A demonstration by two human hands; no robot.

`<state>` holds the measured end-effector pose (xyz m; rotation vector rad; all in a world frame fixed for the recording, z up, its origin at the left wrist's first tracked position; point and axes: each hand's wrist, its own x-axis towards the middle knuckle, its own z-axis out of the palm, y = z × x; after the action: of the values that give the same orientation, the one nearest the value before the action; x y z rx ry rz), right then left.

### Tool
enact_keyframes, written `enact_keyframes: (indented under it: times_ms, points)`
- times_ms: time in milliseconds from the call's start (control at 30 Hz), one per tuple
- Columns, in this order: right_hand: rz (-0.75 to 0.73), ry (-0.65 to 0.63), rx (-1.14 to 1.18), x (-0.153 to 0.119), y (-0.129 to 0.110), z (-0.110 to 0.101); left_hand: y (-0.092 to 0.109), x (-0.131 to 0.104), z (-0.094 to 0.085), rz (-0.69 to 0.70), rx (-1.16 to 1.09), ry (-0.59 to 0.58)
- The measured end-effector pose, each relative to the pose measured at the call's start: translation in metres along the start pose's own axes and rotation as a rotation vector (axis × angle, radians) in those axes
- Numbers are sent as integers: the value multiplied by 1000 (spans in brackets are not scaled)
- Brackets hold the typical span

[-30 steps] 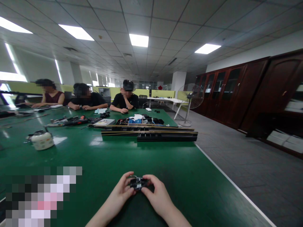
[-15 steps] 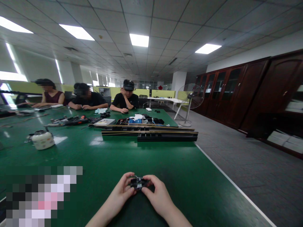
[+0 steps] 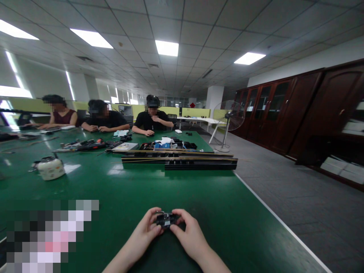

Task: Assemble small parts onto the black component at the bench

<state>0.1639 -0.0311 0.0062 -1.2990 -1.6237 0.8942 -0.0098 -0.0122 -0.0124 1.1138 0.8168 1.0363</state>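
Observation:
Between my two hands is a small black part with silvery metal bits (image 3: 166,219), close to the near side of the green table (image 3: 136,193). My left hand (image 3: 147,228) pinches its left end between thumb and fingers. On the other end, the thumb and forefinger of my right hand (image 3: 189,229) are closed. A thin, light wire or rim shows along the part's upper left edge. Its exact kind is too small to make out, and my fingertips cover both ends.
Long black rails (image 3: 201,164) with thin brass-coloured rods lie across the table ahead. Behind them is a tray of small parts (image 3: 189,145). A pale round pot (image 3: 51,168) stands at left, near tools (image 3: 85,145). Several people sit along the far side. A fan (image 3: 229,115) stands right.
My hands and the black part stay almost still. Across the table, a co-worker's raised hand has moved from the side of the head to in front of the chin.

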Motion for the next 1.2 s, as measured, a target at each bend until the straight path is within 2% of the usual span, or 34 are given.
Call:
enact_keyframes:
  times_ms: [667, 1200]
  points:
    - [1, -1, 5, 0, 0, 0, -4, 0, -3, 11, -6, -14]
    - [-10, -1, -2, -2, 0, 0, -3, -2, 1, -49, -84, 97]
